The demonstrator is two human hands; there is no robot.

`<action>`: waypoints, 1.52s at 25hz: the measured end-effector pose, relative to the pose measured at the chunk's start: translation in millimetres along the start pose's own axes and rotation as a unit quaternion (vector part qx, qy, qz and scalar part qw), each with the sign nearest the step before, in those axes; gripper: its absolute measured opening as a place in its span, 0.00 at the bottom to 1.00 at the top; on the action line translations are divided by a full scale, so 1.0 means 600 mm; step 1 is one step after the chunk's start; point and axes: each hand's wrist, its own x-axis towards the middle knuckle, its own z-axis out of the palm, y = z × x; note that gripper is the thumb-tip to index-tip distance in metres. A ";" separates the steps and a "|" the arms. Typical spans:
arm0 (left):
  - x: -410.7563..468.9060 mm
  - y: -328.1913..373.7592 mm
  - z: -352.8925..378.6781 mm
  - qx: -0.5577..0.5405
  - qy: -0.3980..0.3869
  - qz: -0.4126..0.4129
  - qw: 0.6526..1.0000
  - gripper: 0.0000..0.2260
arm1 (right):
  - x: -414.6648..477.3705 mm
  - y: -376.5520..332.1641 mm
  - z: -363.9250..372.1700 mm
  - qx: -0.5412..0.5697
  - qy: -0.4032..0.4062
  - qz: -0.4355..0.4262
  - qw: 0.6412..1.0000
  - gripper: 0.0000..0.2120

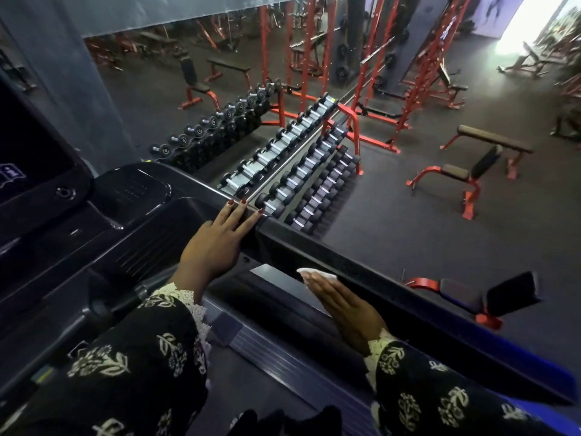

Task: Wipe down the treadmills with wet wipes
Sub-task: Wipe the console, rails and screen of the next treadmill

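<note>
**Flat Palm, Long Strokes: Wiping the Treadmill Side Rail**

The person stands on the treadmill (132, 234), looking down its right side. The right hand (345, 309) lies flat with straight fingers, pressing a white wet wipe (317, 274) against the inner face of the dark side rail (440, 319). The wipe is trapped under the fingertips rather than pinched, and only its front edge shows past them. The left hand (217, 243) is also spread flat, holding nothing, and rests where the rail meets the console (37, 158). Beyond the rail a dumbbell rack (298, 171) stands on the gym floor.

The step in hand looks like wiping this rail. To do it well, the palm should stay broad on the wipe so the wipe does not bunch or slip out from under the fingers. The pressure should stay even, and each stroke should run the rail's length in one direction, overlapping the last. The rail's top and outer faces also need a pass, as does the corner under the left hand, so that hand has to lift at some point. Refolding the wipe to a fresh side before moving to the console would avoid spreading grime. The left hand makes a good brace while reaching down the rail.
</note>
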 end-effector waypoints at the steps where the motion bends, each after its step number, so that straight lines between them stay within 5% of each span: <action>1: 0.000 0.001 0.001 0.001 0.002 0.001 1.000 0.32 | 0.002 0.007 -0.005 0.037 0.010 0.047 0.998 0.26; 4: -0.001 -0.001 -0.002 -0.001 0.001 0.003 1.000 0.33 | 0.073 0.026 -0.031 0.184 0.021 0.145 0.972 0.25; 7: -0.003 0.002 -0.007 -0.011 -0.010 -0.003 1.000 0.35 | 0.137 0.050 -0.050 0.378 -0.075 0.205 0.900 0.35; 10: -0.005 0.000 -0.006 -0.038 -0.015 -0.004 0.999 0.32 | 0.120 0.070 -0.063 0.432 -0.196 0.278 0.835 0.38; 12: -0.001 0.003 -0.012 -0.086 -0.005 -0.016 0.996 0.27 | 0.102 0.092 -0.068 0.464 -0.208 0.293 0.810 0.34; 14: 0.008 0.017 -0.017 -0.153 -0.005 -0.064 0.986 0.33 | 0.115 0.128 -0.057 0.562 -0.183 0.227 0.774 0.30; 17: 0.019 0.059 -0.020 -0.185 -0.048 -0.118 0.974 0.35 | 0.183 0.163 -0.030 0.654 -0.198 0.080 0.726 0.40; 21: 0.027 0.078 -0.018 -0.199 -0.078 -0.137 0.967 0.30 | 0.234 0.175 0.009 0.728 -0.310 0.051 0.609 0.36; 25: 0.031 0.082 -0.024 -0.232 -0.062 -0.161 0.957 0.28 | 0.225 0.195 0.054 0.701 -0.377 0.000 0.605 0.27; 29: 0.036 0.087 -0.032 -0.220 -0.066 -0.172 0.958 0.28 | 0.263 0.166 0.059 0.867 -0.313 0.015 0.387 0.25; 33: 0.043 0.084 -0.040 -0.214 -0.080 -0.184 0.956 0.28 | 0.277 0.170 0.043 0.896 -0.394 0.041 0.202 0.21; 38: 0.051 0.085 -0.051 -0.226 -0.098 -0.197 0.949 0.29 | 0.244 0.188 0.076 0.871 -0.443 0.026 0.210 0.34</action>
